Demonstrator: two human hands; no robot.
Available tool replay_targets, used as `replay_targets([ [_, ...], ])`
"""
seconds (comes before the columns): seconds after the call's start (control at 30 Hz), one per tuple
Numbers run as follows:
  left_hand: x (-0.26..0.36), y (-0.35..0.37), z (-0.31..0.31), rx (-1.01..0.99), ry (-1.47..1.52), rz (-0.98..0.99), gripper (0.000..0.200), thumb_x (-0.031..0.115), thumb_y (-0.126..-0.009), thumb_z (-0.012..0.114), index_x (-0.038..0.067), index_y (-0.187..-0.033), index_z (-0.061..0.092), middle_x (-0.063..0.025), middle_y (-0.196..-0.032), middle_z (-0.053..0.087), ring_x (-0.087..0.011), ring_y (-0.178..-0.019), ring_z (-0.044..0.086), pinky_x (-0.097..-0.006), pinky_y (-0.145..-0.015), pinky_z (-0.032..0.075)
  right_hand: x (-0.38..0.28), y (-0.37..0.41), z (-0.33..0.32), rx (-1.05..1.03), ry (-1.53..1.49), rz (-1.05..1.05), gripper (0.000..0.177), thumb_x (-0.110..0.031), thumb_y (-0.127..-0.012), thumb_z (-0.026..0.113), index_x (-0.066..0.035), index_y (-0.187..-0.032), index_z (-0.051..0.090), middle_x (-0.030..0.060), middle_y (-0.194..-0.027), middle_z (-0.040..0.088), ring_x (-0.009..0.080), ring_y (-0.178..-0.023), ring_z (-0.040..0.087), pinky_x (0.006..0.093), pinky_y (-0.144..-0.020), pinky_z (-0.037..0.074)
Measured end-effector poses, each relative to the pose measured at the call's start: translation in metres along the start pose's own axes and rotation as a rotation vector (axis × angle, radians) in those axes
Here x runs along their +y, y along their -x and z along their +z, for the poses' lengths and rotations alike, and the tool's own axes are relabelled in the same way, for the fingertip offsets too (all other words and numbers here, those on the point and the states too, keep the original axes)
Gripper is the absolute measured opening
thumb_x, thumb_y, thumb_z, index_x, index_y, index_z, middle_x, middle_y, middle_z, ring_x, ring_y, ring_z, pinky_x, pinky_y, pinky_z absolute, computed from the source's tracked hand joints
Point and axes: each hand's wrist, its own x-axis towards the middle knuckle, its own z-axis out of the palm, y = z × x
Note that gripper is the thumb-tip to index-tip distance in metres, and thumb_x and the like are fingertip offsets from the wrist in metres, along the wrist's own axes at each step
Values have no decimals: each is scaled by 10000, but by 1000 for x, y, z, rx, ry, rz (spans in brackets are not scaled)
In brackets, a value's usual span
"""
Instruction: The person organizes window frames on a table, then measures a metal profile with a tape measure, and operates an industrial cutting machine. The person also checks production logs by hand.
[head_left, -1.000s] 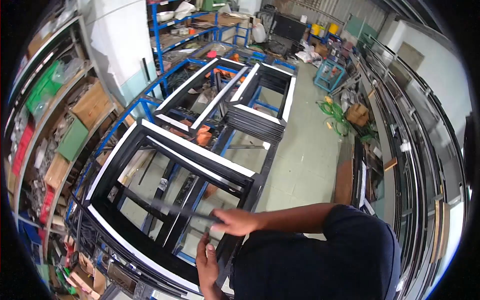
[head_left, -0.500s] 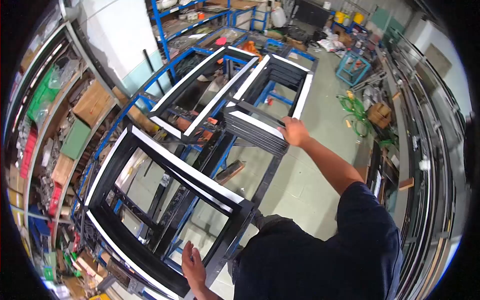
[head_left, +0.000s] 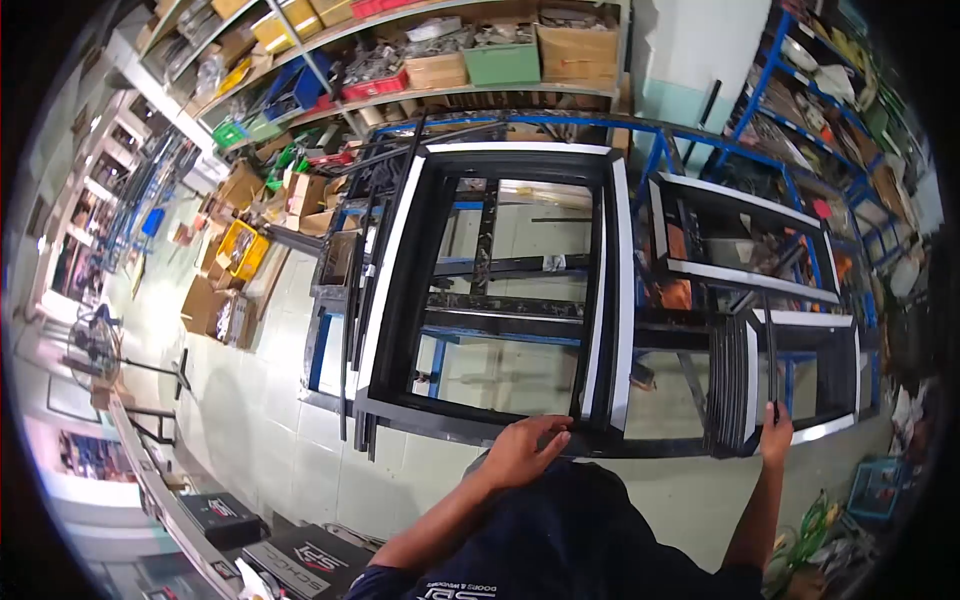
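My right hand is closed on the near end of a thin black bar, which lies across a stack of smaller black frames with white faces. My left hand is open, fingers stretched to the right, close by the near edge of a large black frame with white strips along its sides. This frame lies flat, stacked on others, on a workbench with black and blue bars. A further rectangular frame with white faces lies at the back right of the bench.
Shelves with a green bin and cardboard boxes run behind the bench. A yellow crate and open cartons stand on the floor to the left, near a standing fan. Black boxes lie at the lower left.
My view has swung to the left, so the large frame is now central. My right hand stays at the smaller stack with the bar; my left hand is by the large frame's near edge.
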Motion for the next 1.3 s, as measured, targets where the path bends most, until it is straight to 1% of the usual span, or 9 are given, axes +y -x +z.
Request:
replay_targets([
  [0.17, 17, -9, -21, -18, -22, -70, 390, 315, -1043, 620, 56, -1331, 668, -174, -1196, 737, -337, -1093, 715, -407, -896, 573, -12, -14, -10, -130, -262, 120, 344, -301, -1030, 678, 39, -1079, 704, -5, -738, 547, 104, -688, 482, 310, -629, 406],
  [0.27, 12, -10, -25, 35, -22, -25, 391, 323, -1038, 621, 59, -1323, 668, -169, -1164, 744, -341, -1038, 719, -410, -856, 578, 7, -21, -9, -276, -427, 330, 317, -232, -1007, 710, 71, -1098, 711, -4, -792, 579, 113, -696, 496, 291, -623, 409],
  [0.4, 9, -11, -26, 61, -28, -23, 392, 327, -1036, 620, 64, -1323, 668, -161, -1139, 749, -344, -1007, 719, -409, -828, 580, 18, -16, 4, -75, -567, 330, 381, -169, -922, 806, 128, -1137, 702, -27, -779, 583, 89, -648, 487, 272, -586, 401],
  [0.5, 9, -9, -24, 29, -36, -57, 393, 328, -1035, 623, 65, -1325, 667, -159, -1132, 748, -343, -1022, 718, -408, -832, 579, 40, -17, 8, -78, -356, 169, 518, -175, -891, 810, 176, -1240, 657, 101, -878, 684, 125, -749, 590, 301, -709, 498],
  [0.8, 13, -5, -28, 35, -19, -58, 378, 309, -1027, 638, 44, -1292, 685, -184, -1173, 730, -344, -1073, 706, -408, -899, 564, 7, -34, -23, -481, -159, 313, 413, -276, -963, 736, 70, -1186, 706, 114, -953, 731, 216, -887, 673, 352, -830, 517],
  [0.9, 4, 0, -42, 148, -70, -34, 325, 265, -1020, 644, 38, -1243, 706, -179, -1150, 733, -349, -1067, 700, -405, -912, 553, -7, -34, -19, -235, -167, 287, 397, -287, -974, 730, 68, -1150, 696, 147, -984, 715, 270, -943, 679, 394, -871, 516],
  [1.0, -8, 7, -68, 364, -89, -33, 283, 216, -1004, 659, 32, -1211, 720, -175, -1147, 731, -352, -1090, 690, -404, -933, 540, -52, -29, -18, 194, 31, 40, 417, -309, -978, 726, 54, -1178, 680, 209, -1124, 696, 360, -1081, 656, 450, -958, 493],
  [1.1, -45, 12, -108, 574, -133, -24, 220, 123, -956, 682, 24, -1149, 718, -173, -1118, 729, -349, -1078, 685, -405, -934, 527, -120, -22, -17, 318, 104, -68, 420, -299, -991, 705, 40, -1237, 659, 232, -1232, 663, 414, -1182, 605, 494, -1032, 452],
  [1.3, -166, 8, -227, 897, -392, -133, 166, 129, -917, 711, 66, -1070, 700, -163, -1048, 709, -389, -986, 667, -473, -885, 505, -240, 55, 60, 120, -58, -179, 323, -189, -964, 707, 10, -1214, 660, 199, -1155, 667, 396, -1131, 608, 486, -1012, 446],
])
